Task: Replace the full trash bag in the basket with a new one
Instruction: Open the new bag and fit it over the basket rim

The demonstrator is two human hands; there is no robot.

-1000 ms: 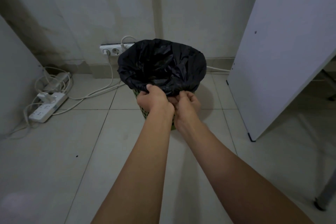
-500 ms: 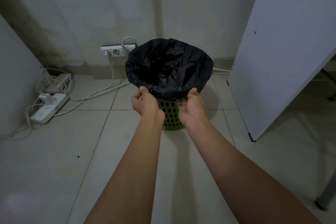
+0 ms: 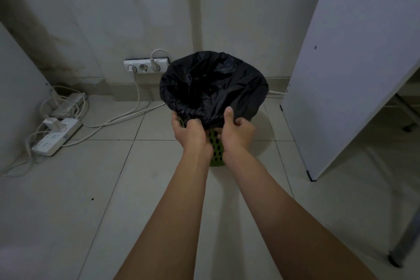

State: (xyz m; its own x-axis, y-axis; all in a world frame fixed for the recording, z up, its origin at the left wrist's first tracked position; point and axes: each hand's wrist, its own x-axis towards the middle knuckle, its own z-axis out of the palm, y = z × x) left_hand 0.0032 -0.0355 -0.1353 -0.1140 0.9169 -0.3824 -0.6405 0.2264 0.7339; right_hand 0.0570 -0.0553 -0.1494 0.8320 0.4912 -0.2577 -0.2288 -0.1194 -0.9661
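A black plastic trash bag (image 3: 213, 84) lines a green perforated plastic basket (image 3: 216, 148) that stands upright on the pale tiled floor (image 3: 113, 188), long axis vertical, mouth facing up. The bag's rim is folded outward over the basket's top and hangs partway down its side. The left hand (image 3: 191, 134) and right hand (image 3: 238, 134) sit close together at the near edge, each with fingers curled and pinching the bag's hanging hem; the right thumb points up against the plastic. The wall and a white wall socket strip (image 3: 146, 66) are close behind the basket. A white flat panel (image 3: 352, 75) slants down near its right. A white power strip (image 3: 56, 136) with cables lies well apart to the left, bare tile between
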